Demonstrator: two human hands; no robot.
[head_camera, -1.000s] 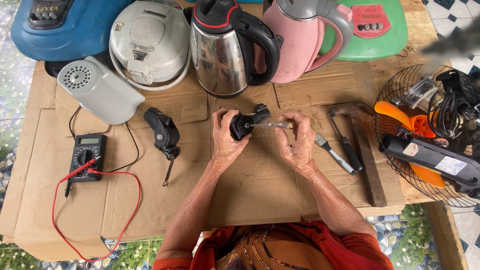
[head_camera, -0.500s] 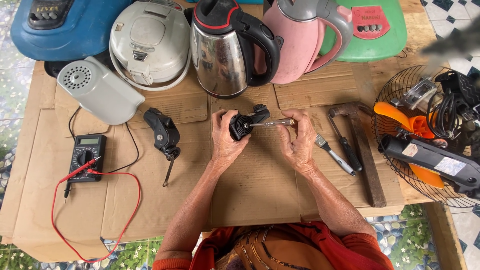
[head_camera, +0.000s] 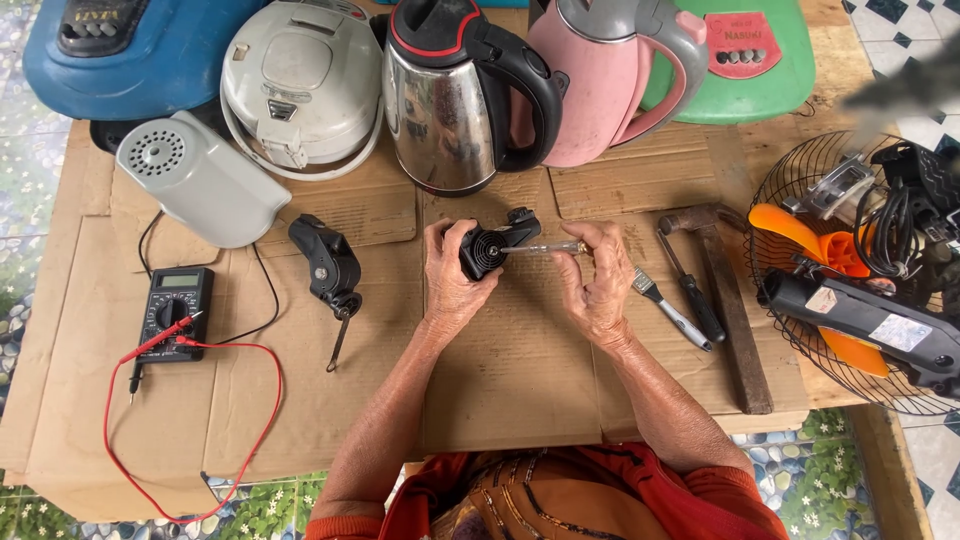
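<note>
Held above the middle of the creased brown cardboard (head_camera: 520, 390): a small black plastic housing (head_camera: 487, 248), rounded and ribbed with a vented face, left hand (head_camera: 452, 272) curled tight around it, right hand (head_camera: 597, 280) pinching a slim screwdriver (head_camera: 545, 246) with a clear handle, probably seated in the part. Lined up far behind: two kettles, one shiny steel (head_camera: 452, 100), one matte pink (head_camera: 610, 75). Lying left: one similar black part (head_camera: 326, 264), one multimeter (head_camera: 174, 312).

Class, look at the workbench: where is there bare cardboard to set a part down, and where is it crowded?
Bare cardboard lies between the forearms, below the hands, and between the multimeter and the black part. The back row of kettles and the fan guard at right are crowded.
</note>
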